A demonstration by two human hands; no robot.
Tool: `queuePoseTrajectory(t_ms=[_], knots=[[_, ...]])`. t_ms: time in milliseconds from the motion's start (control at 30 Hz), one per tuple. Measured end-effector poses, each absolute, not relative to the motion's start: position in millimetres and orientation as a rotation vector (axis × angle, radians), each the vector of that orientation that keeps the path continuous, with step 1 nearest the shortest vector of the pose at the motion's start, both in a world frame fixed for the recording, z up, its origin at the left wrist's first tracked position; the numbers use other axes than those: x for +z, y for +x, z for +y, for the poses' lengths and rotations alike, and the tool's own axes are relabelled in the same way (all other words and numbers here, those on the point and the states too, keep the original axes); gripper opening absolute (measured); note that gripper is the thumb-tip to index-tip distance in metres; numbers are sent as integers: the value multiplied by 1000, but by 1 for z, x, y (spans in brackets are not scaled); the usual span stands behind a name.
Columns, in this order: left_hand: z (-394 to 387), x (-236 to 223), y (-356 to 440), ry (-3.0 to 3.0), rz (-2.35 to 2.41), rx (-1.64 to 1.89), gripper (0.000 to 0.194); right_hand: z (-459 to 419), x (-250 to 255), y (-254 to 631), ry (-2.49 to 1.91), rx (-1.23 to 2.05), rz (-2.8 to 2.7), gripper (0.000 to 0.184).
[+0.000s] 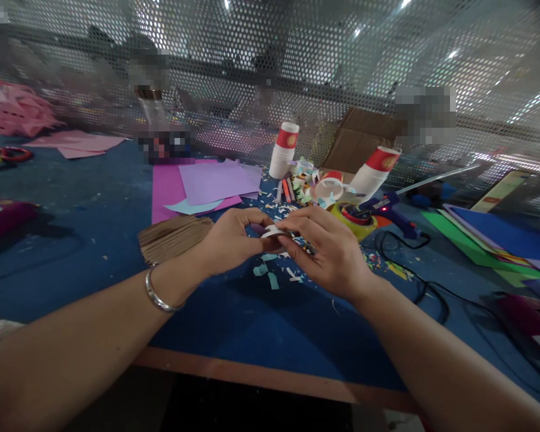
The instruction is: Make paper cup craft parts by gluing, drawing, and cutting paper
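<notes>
My left hand [240,237] and my right hand [326,243] meet above the middle of the blue table. Between their fingertips is a small white piece that looks like paper [272,233], pinched from both sides. Its exact shape is partly hidden by the fingers. Just below the hands lie light blue paper scraps [266,275] and thin white slivers. A stack of corrugated cardboard strips [173,237] rests beside my left wrist, which wears a silver bangle [155,294].
Purple paper sheets [220,183], stacked paper cups [284,150] and a tilted cup stack [375,171] stand beyond. A blue glue gun [393,213] with a trailing black cable [432,285] lies right, by a yellow tape roll [353,221]. Coloured sheets [499,237] are farther right.
</notes>
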State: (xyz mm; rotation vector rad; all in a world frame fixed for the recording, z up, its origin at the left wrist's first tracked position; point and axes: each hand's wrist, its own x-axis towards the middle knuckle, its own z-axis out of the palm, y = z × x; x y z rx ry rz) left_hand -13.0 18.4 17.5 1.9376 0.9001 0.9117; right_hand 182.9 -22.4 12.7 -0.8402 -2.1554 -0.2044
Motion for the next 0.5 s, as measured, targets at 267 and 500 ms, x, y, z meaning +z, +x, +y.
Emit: queuePoseTrajectory(t_ms=[267, 500], knots=[[23, 12, -14, 1726, 811, 971, 16, -23, 18, 186, -856, -240, -2100, 15], [24, 13, -12, 1567, 816, 1057, 15, -22, 16, 190, -906, -253, -2097, 17]])
